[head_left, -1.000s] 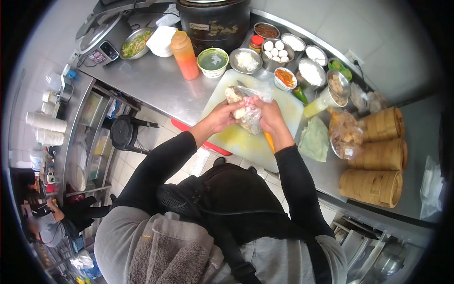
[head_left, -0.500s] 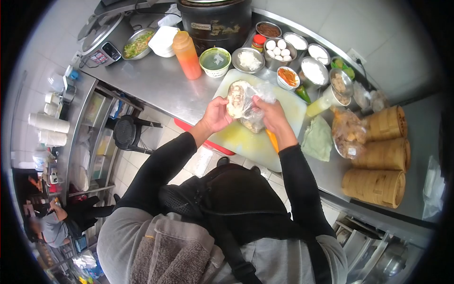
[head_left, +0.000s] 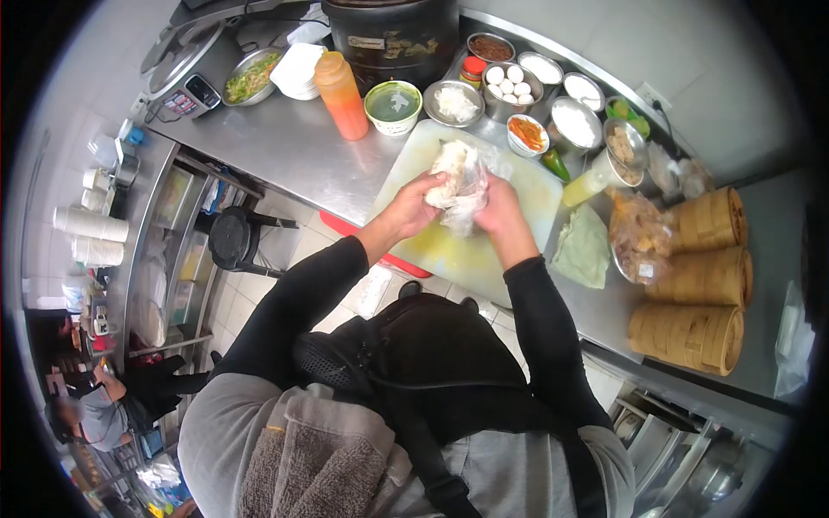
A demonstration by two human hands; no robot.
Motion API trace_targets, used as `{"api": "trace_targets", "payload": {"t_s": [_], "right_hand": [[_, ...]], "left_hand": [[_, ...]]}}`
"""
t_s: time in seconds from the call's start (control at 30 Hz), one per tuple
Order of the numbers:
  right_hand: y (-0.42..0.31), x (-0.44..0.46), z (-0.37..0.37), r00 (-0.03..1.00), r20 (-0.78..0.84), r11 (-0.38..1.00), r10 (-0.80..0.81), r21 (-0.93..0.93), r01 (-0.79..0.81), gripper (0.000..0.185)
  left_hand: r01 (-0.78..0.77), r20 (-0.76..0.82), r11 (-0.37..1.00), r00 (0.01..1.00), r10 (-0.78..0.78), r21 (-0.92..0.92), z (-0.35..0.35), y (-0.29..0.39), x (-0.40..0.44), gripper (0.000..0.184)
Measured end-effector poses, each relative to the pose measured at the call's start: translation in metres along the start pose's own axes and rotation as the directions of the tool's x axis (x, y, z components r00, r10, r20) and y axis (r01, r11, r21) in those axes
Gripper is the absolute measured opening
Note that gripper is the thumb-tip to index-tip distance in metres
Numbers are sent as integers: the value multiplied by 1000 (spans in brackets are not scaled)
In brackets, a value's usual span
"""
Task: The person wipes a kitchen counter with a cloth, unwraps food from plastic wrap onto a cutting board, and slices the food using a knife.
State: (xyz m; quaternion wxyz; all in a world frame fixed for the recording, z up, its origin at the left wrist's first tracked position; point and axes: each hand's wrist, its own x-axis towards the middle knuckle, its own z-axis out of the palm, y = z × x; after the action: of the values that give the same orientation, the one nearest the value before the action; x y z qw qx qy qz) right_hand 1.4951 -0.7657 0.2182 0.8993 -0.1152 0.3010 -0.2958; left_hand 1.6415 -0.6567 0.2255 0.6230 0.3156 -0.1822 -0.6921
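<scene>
Above the pale cutting board (head_left: pixel 423 246), my left hand (head_left: pixel 413 207) is closed on the left side of a whitish lump of food that looks like a rice roll (head_left: pixel 451 168). Clear plastic bag (head_left: pixel 471 194) material covers the roll's right side and hangs below it. My right hand (head_left: pixel 501 207) grips the crumpled bag at the right, with its fingertips partly hidden behind the plastic. Beyond the board stand a bowl of white shreds (head_left: pixel 454 104), a bowl of orange strips (head_left: pixel 527 134) and a pot of white eggs (head_left: pixel 509 86).
A sauce bottle (head_left: pixel 341 95) and a green-rimmed tub (head_left: pixel 394 108) stand at the back left. On the right are a folded green cloth (head_left: pixel 581 248), bagged food (head_left: pixel 641 235) and several bamboo steamers (head_left: pixel 686 337). A black stool (head_left: pixel 235 240) stands lower left; another person (head_left: pixel 99 414) is beyond.
The roll has turned in my hands, and its cut-looking patterned side no longer shows. My left hand has shifted slightly right. The orange strip beside my right wrist is out of sight.
</scene>
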Motion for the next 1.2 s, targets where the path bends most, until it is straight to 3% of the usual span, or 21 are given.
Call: {"api": "trace_targets", "payload": {"t_s": [0.07, 0.13, 0.17, 0.23, 0.27, 0.3, 0.37, 0.43, 0.5, 0.57, 0.63, 0.67, 0.73, 0.77, 0.83, 0.87, 0.93, 0.97, 1.03, 1.1, 1.2], "right_hand": [[-16, 0, -3, 999, 54, 1000, 0, -16, 1, 33], [-24, -3, -6, 993, 114, 999, 2, -37, 2, 38], [-29, -22, 11, 991, 131, 985, -1, -169, 23, 38], [-27, -39, 28, 989, 148, 953, 0, -298, 44, 39], [-23, -41, 32, 971, 215, 729, -100, -648, 219, 36], [-21, -43, 33, 935, 316, 357, -162, -864, 354, 33], [-21, -43, 40, 942, 236, 344, -239, -887, 309, 34], [-19, -51, 49, 945, 9, 631, -328, -742, 226, 35], [-5, -33, 31, 926, 11, 711, -377, -638, 297, 34], [0, -23, 21, 906, 6, 772, -423, -521, 364, 32], [1, -25, 23, 773, 297, 354, -560, -758, 548, 36], [-2, -27, 24, 773, 294, 355, -562, -759, 546, 36], [-9, -29, 25, 757, 490, -137, -432, -865, 482, 42], [-9, -29, 24, 758, 486, -137, -435, -868, 477, 42], [-9, -26, 25, 854, 177, 300, -490, -885, 355, 40], [-9, -25, 21, 854, 177, 298, -490, -886, 355, 40], [-10, -20, 15, 959, -60, 870, -279, -439, 225, 30], [-8, -11, 3, 959, -55, 870, -277, -439, 226, 30], [-4, 11, -25, 994, -104, 969, -43, -246, 16, 28], [3, 0, -8, 999, -48, 990, 9, -139, -15, 30], [-1, -13, 12, 997, 33, 996, 75, -47, -73, 33]], "left_hand": [[7, -1, 966, 1000, -8, -258, -4, 2, 2, 49], [25, 63, 938, 998, -3, -346, 1, 8, -3, 50], [45, 122, 901, 993, 8, -431, 6, 11, -7, 51], [59, 130, 917, 991, -8, -394, 0, 14, -4, 52], [75, 138, 932, 990, -27, -356, -3, 13, -3, 53], [76, 138, 931, 990, -27, -356, -5, 10, -3, 53], [37, 79, 944, 997, -12, -328, -5, 8, -4, 52], [34, 97, 944, 995, -2, -328, -4, 12, -5, 52], [29, 112, 944, 994, 9, -330, 3, 18, -7, 52], [-26, 32, 999, 999, 27, -28, 9, 20, -10, 51], [-4, -46, 995, 999, 9, 102, 4, 12, -9, 51], [30, -126, 973, 992, -1, 227, 3, 9, -10, 53], [32, -112, 957, 994, 0, 290, 1, 6, -9, 53], [30, -102, 938, 995, 5, 346, -1, 3, -10, 53], [1, -56, 969, 998, 14, 249, -7, 0, -10, 53], [-25, -16, 988, 999, 28, 150, -8, 0, -11, 54], [45, 24, 999, 999, -46, 2, -13, 4, -15, 55], [121, 75, 982, 991, -111, -142, -14, 6, -16, 56], [147, 137, 969, 983, -121, -198, -17, 9, -13, 57], [182, 202, 950, 970, -131, -254, -13, 6, -12, 57], [170, -131, 948, 982, -138, 269, 2, 1, -11, 61]]}}
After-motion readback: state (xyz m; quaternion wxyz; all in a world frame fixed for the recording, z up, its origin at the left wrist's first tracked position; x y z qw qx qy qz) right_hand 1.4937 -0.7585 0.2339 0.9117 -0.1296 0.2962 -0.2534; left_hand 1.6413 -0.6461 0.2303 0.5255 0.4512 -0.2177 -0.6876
